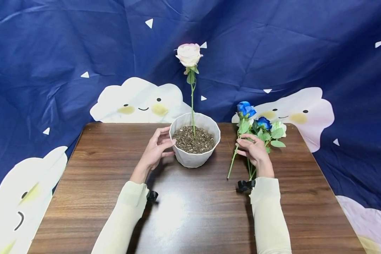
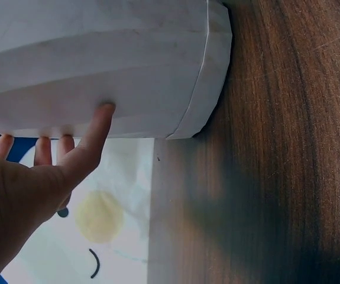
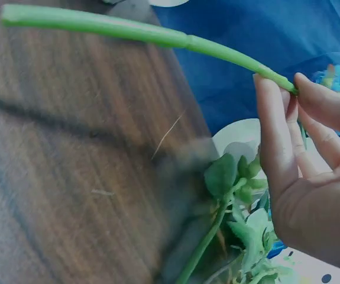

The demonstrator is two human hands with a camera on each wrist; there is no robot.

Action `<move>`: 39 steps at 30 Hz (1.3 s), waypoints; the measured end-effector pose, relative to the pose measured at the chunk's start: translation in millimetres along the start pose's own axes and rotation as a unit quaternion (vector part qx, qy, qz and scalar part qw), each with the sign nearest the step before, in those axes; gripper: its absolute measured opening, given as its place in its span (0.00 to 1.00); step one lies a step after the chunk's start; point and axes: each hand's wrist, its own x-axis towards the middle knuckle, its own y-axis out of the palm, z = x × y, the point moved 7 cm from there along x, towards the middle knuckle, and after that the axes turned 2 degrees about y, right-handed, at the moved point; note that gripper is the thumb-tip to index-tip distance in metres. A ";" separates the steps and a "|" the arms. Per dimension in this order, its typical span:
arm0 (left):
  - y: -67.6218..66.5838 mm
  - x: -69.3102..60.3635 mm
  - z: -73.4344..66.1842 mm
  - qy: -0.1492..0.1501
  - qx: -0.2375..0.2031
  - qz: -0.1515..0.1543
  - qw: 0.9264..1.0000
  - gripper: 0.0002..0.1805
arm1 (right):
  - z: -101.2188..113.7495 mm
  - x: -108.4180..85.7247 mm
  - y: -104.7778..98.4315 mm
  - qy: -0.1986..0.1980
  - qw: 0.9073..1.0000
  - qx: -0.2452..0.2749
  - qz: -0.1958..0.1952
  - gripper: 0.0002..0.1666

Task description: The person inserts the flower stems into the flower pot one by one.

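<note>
A white faceted flowerpot (image 1: 195, 160) stands upright on the table, filled partway with dark soil (image 1: 184, 141). Upright in that soil is a pale pink rose (image 1: 189, 56) on a long green stem. My left hand (image 1: 153, 150) touches the pot's left side, its fingers spread along the wall; the left wrist view shows the fingertips (image 2: 104, 112) against the white surface. To the right of the pot, my right hand (image 1: 255, 152) pinches the stem (image 3: 128, 31) of a blue rose (image 1: 246, 110) between thumb and fingers. The stem's cut end points down toward the table's front.
Beside and behind the right hand lie more flowers: another blue rose (image 1: 264, 123) and a white rose (image 1: 282, 128) with green leaves. A brown wooden table (image 1: 190, 218) is under everything. A dark blue cloth (image 1: 82, 42) with cloud faces hangs behind it.
</note>
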 end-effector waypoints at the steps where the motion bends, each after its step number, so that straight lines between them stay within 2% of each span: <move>1: -0.2 0.0 0.3 0.000 -0.001 -0.001 1.000 0.33 | 2.1 -0.4 0.5 -0.007 1.000 0.007 0.003 0.12; 10: -0.5 0.3 0.5 -0.001 -0.002 -0.002 1.000 0.33 | 18.0 -1.7 4.3 -0.066 0.996 0.067 -0.011 0.09; 18: -0.3 0.6 0.2 0.000 -0.003 0.003 1.000 0.33 | 35.8 -8.7 10.1 -0.120 0.981 0.153 -0.018 0.10; 24: -0.5 0.3 0.9 -0.001 -0.004 0.002 1.000 0.34 | 47.3 -14.2 14.6 -0.141 0.975 0.172 -0.024 0.12; 39: 0.3 0.1 -0.5 -0.001 -0.006 0.006 1.000 0.34 | 80.2 -24.5 35.7 -0.192 0.960 0.206 0.015 0.11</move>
